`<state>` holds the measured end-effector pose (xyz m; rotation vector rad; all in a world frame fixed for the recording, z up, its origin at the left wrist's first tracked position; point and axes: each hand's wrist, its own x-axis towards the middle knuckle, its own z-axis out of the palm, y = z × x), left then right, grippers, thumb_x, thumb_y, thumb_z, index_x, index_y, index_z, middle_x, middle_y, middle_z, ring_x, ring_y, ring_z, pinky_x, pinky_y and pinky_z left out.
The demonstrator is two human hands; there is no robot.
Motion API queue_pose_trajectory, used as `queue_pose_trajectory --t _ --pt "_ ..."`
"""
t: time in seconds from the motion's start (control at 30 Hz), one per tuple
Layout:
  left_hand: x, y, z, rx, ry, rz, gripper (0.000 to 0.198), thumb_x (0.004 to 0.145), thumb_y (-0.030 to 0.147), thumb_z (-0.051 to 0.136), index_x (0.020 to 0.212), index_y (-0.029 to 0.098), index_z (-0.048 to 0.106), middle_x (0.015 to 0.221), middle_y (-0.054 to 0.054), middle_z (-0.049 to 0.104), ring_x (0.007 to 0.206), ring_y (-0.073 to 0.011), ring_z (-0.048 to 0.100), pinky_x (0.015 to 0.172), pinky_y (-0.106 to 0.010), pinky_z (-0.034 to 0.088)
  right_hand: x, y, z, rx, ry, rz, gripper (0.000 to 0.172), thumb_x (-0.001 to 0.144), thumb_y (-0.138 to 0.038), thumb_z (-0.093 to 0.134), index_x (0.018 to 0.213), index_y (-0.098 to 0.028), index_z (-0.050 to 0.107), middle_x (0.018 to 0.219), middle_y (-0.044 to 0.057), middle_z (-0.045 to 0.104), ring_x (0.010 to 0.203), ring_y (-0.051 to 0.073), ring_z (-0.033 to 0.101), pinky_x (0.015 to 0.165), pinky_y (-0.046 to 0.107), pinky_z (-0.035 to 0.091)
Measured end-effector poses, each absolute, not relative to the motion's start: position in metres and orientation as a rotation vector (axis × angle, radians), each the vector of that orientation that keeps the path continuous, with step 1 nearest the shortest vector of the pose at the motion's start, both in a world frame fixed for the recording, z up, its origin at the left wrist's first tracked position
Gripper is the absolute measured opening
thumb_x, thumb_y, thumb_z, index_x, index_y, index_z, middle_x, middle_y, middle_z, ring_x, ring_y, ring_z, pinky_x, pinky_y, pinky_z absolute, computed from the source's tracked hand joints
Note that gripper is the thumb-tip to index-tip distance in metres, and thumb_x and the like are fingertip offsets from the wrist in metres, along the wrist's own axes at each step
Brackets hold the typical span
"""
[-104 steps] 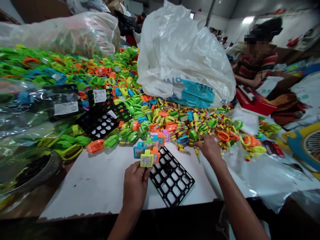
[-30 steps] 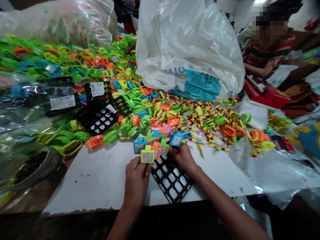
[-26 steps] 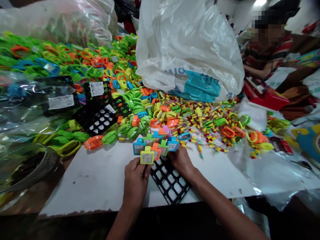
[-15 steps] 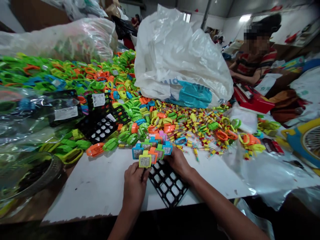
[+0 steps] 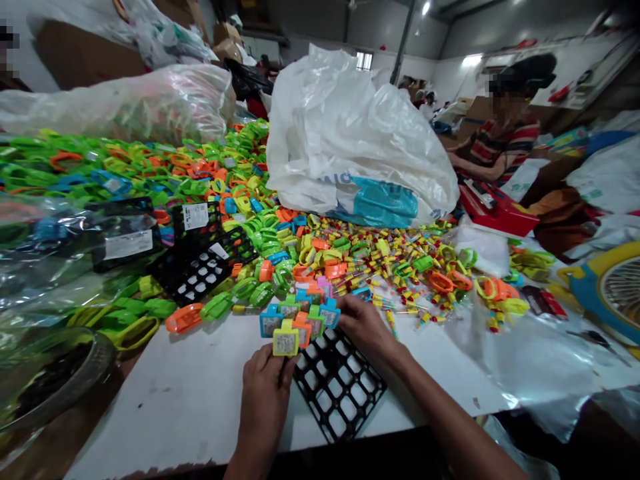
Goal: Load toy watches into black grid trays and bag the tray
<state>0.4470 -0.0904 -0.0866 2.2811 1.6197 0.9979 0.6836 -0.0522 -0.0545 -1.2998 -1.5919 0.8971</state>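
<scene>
**Top of the black tray filled, most of it still bare**

At the upper left of the frame a clear sack (image 5: 145, 100) lies behind a wide heap of green and orange plastic rings (image 5: 130, 167). Below that, at the left middle, sit wrapped black packs (image 5: 125, 233) and a few spare trays (image 5: 200, 260), one with a white label. None of these are in hand.

At the lower centre, the left hand (image 5: 263, 400) rests on the tabletop (image 5: 185, 393) with its grip closed on the near-left edge of the black tray (image 5: 340, 387), thumb up against a yellow toy (image 5: 285, 341) that stands in the tray's corner. Just beyond it a cluster of small coloured toys (image 5: 300, 317) — blue, green, orange, pink — fills the tray's far end. That looks like the finished share: roughly the far couple of rows are filled, while the rows nearer the lower edge of the frame show open squares, so by my reading well under half is done.

The right hand (image 5: 367, 327) lies just right of the cluster, fingers curled down at the blue toy on its right end; whether it pinches that piece or only presses on it I cannot tell.

Further right, a loose scatter of small yellow-and-red pieces (image 5: 400, 260) and more rings spreads below a big white bag (image 5: 350, 140) — plenty of stock left. At the upper right another person (image 5: 505, 143) works at a red box (image 5: 495, 207), hands well apart from these.
</scene>
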Motion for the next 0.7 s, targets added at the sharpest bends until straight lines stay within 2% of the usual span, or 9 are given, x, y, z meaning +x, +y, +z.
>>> queue_pose_trajectory --t 0.07,0.17,0.27,0.33,0.4,0.53,0.6,0.7 --pt "0.447 -0.091 -0.086 2.277 1.620 0.995 0.023 0.088 0.035 0.053 0.092 0.019 0.069 0.095 -0.008 0.066 0.087 -0.0236 0.060 0.076 -0.039 0.051 0.713 -0.037 -0.048 -1.542 -1.448 0.592 0.015 0.085 -0.027 0.053 0.091 -0.019 0.063 0.086 0.003 0.065 0.080 0.019 0.061 0.075 0.030 0.048" --pt "0.447 -0.091 -0.085 2.278 1.644 1.005 0.022 0.087 0.035 0.053 0.090 0.020 0.069 0.094 -0.007 0.066 0.086 -0.0236 0.060 0.076 -0.038 0.051 0.757 -0.006 -0.039 -2.049 -1.287 0.086 0.027 0.086 -0.033 0.055 0.105 -0.014 0.060 0.106 0.015 0.062 0.094 0.026 0.059 0.080 0.037 0.045" --pt "0.447 -0.091 -0.084 2.263 1.658 1.007 0.022 0.087 0.035 0.054 0.090 0.021 0.070 0.093 -0.007 0.066 0.085 -0.0233 0.060 0.075 -0.038 0.051 0.784 0.014 -0.035 -2.267 -1.311 -0.020 0.029 0.080 -0.026 0.061 0.104 -0.009 0.060 0.116 0.024 0.057 0.105 0.032 0.057 0.085 0.039 0.043" --pt "0.447 -0.091 -0.084 2.258 1.650 1.002 0.021 0.087 0.034 0.054 0.091 0.021 0.069 0.093 -0.007 0.066 0.086 -0.0232 0.060 0.076 -0.038 0.051 0.787 0.014 -0.036 -2.257 -1.343 0.002 0.020 0.081 -0.025 0.059 0.095 -0.011 0.063 0.109 0.021 0.061 0.104 0.032 0.058 0.085 0.039 0.043" --pt "0.448 -0.091 -0.084 2.255 1.632 0.977 0.020 0.087 0.033 0.054 0.092 0.020 0.069 0.095 -0.007 0.066 0.087 -0.0231 0.060 0.077 -0.038 0.051 0.781 0.004 -0.039 -2.215 -1.348 0.050 0.020 0.085 -0.033 0.054 0.086 -0.014 0.062 0.096 0.016 0.066 0.094 0.029 0.061 0.079 0.038 0.045" --pt "0.449 -0.092 -0.084 2.277 1.643 0.949 0.021 0.088 0.032 0.052 0.096 0.020 0.068 0.097 -0.008 0.066 0.088 -0.0230 0.060 0.077 -0.038 0.051 0.750 -0.032 -0.044 -1.781 -1.262 0.647 0.030 0.084 -0.049 0.051 0.084 -0.019 0.057 0.067 0.005 0.064 0.063 0.021 0.061 0.059 0.031 0.047" --pt "0.449 -0.092 -0.085 2.289 1.650 0.958 0.022 0.088 0.033 0.053 0.096 0.019 0.068 0.099 -0.008 0.065 0.090 -0.0236 0.060 0.078 -0.038 0.051 0.730 -0.047 -0.045 -1.583 -1.227 0.909 0.032 0.080 -0.050 0.058 0.085 -0.019 0.055 0.062 0.002 0.063 0.055 0.018 0.058 0.053 0.029 0.045" --pt "0.448 -0.092 -0.087 2.260 1.665 0.955 0.022 0.087 0.035 0.055 0.095 0.020 0.068 0.100 -0.008 0.065 0.091 -0.0242 0.059 0.078 -0.039 0.051 0.704 -0.057 -0.048 -1.472 -1.216 1.042 0.033 0.076 -0.050 0.063 0.081 -0.018 0.057 0.059 0.002 0.062 0.053 0.016 0.056 0.051 0.027 0.043"
